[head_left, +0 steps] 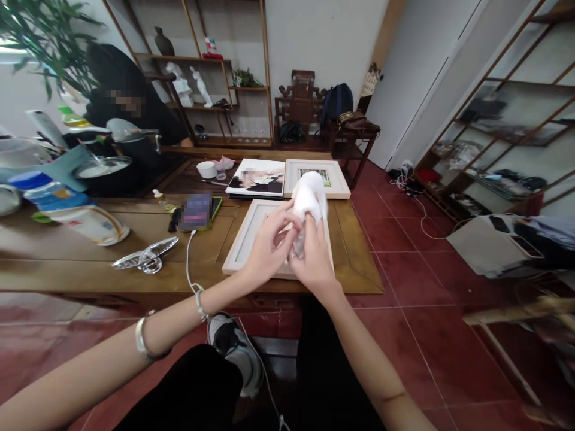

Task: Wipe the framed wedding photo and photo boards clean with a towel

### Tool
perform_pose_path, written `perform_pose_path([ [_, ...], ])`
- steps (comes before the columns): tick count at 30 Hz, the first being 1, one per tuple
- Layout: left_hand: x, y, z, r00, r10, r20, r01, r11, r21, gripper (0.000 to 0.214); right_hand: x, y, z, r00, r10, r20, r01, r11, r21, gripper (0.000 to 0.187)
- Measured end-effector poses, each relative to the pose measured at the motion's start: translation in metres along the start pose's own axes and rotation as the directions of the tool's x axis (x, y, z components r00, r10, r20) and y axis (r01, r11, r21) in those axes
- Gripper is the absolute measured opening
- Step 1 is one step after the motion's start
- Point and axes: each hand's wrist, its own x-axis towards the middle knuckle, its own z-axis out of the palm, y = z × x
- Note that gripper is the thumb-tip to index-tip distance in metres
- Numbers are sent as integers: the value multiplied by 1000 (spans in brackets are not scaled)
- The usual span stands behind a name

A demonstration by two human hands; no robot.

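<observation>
A white, soft, bunched cloth (pixel 309 193) is held up in front of me above a pale wooden picture frame (pixel 240 246) on the table. My right hand (pixel 315 258) is closed around the cloth's lower end, fingers tucked into its folds. From the left, my left hand (pixel 270 240) meets it with bent, closed fingers, pinching the cloth's near part. Both hands cover the middle of the frame below. Just beyond lie a second pale frame (pixel 344 190) with a small picture in it and a photo panel (pixel 242 170).
On the wooden table (pixel 211 272) to the left are a phone (pixel 196 212) on a white cable, a silver metal clip-like object (pixel 150 256), a blue-capped bottle (pixel 72 209) and a pot (pixel 103 167). A person in black (pixel 130 90) sits at the far left.
</observation>
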Motion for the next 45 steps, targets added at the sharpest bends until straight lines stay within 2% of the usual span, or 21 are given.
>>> perform_pose_path([
  [3,1,-3,-10,998,14,-68,-2,985,174,10,6,-8,5,999,-18,48,15,999,51,78],
  [6,2,-2,-20,990,-72,-124,92,982,166,14,9,-11,8,993,-81,88,77,996,43,85],
  [9,3,-1,-29,982,-183,-57,186,980,64,21,7,-15,13,982,-132,136,134,991,-6,82],
  [12,5,-12,-42,943,-333,-24,329,939,-99,22,5,-21,18,969,-175,174,178,984,-3,77],
  [14,9,-24,-50,931,-356,-78,332,917,-222,19,5,-22,18,952,-215,219,201,976,86,78],
  [16,13,-35,-56,930,-323,-173,263,917,-299,15,8,-18,12,920,-279,277,215,947,241,76],
  [18,17,-42,-60,907,-320,-273,229,920,-319,20,14,-4,2,911,-309,272,199,910,364,60],
  [21,21,-46,-66,826,-362,-432,249,922,-297,38,27,26,-11,982,-159,104,115,932,343,33],
  [23,23,-44,-68,796,-366,-482,255,925,-280,43,36,45,-11,999,-20,28,12,960,280,40],
  [26,23,-38,-66,840,-361,-405,254,921,-295,45,47,59,4,989,44,143,-85,951,297,62],
  [30,23,-35,-68,881,-351,-317,310,935,-173,51,56,58,26,971,-44,235,-45,931,363,50],
  [32,24,-34,-78,898,-222,-381,252,967,30,49,59,62,24,959,-87,268,-16,934,358,53],
  [33,24,-33,-86,905,-86,-417,177,967,184,45,60,67,20,957,-82,278,-16,942,334,54],
  [34,25,-32,-94,904,86,-420,80,929,363,40,61,75,15,963,-51,265,-29,956,291,54],
  [36,25,-31,-109,873,403,-273,-111,710,695,33,59,96,5,983,71,167,-99,982,161,52],
  [37,25,-33,-115,864,481,-151,-179,573,800,34,57,109,1,984,151,90,-160,981,107,53],
  [38,24,-37,-118,869,494,-28,-228,450,863,36,54,121,0,971,231,57,-235,969,78,59],
  [40,23,-50,-120,922,352,162,-273,293,916,44,47,142,1,923,369,112,-379,921,87,74],
  [42,22,-68,-116,961,113,254,-273,223,936,49,40,158,7,892,414,180,-441,886,147,79],
  [44,24,-83,-113,951,-75,299,-281,191,941,49,36,168,13,879,420,224,-469,844,259,78],
  [45,27,-88,-112,940,-126,316,-291,182,939,48,35,172,15,877,417,238,-476,821,315,76],
])
